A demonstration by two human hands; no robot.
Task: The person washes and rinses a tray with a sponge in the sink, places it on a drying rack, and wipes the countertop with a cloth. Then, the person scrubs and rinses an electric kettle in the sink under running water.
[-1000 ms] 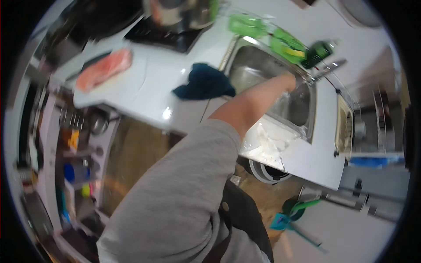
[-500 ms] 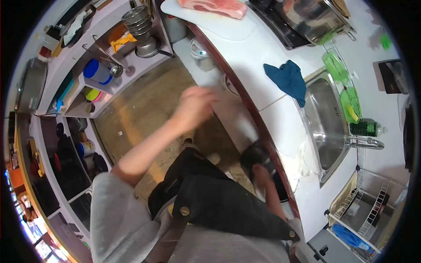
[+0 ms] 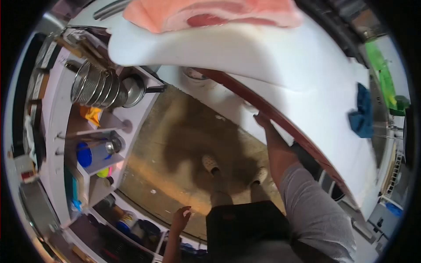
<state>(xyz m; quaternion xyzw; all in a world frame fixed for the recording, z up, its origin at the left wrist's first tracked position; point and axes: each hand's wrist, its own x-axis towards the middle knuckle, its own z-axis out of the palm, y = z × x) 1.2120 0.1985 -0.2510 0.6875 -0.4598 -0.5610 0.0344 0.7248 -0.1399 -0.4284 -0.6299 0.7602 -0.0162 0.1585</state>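
Observation:
My right hand [image 3: 262,122] reaches low beside the counter's dark red edge [image 3: 280,125]. Its fingertips are close to a whitish container [image 3: 250,106] under the counter; whether they grip it is hard to see. Down at the left, my left hand [image 3: 180,218] hangs over the floor near the lower shelves, fingers partly bent and apart. A small pale patch shows by its fingers, too small to make out. Above, a slab of raw meat [image 3: 215,15] with pink fat lies on a white cutting board [image 3: 175,48] on the counter.
Left shelves hold a stack of wire strainers [image 3: 97,85], a steel pan [image 3: 133,90], a ladle [image 3: 113,146] and a blue-lidded container [image 3: 84,154]. A teal cloth [image 3: 362,113] lies at the counter's right, near the sink. A bucket [image 3: 194,74] stands under the counter.
The view has swung toward the meat and board, which now look much nearer. My left hand has dropped to the lower left; my right hand has moved forward along the counter's edge.

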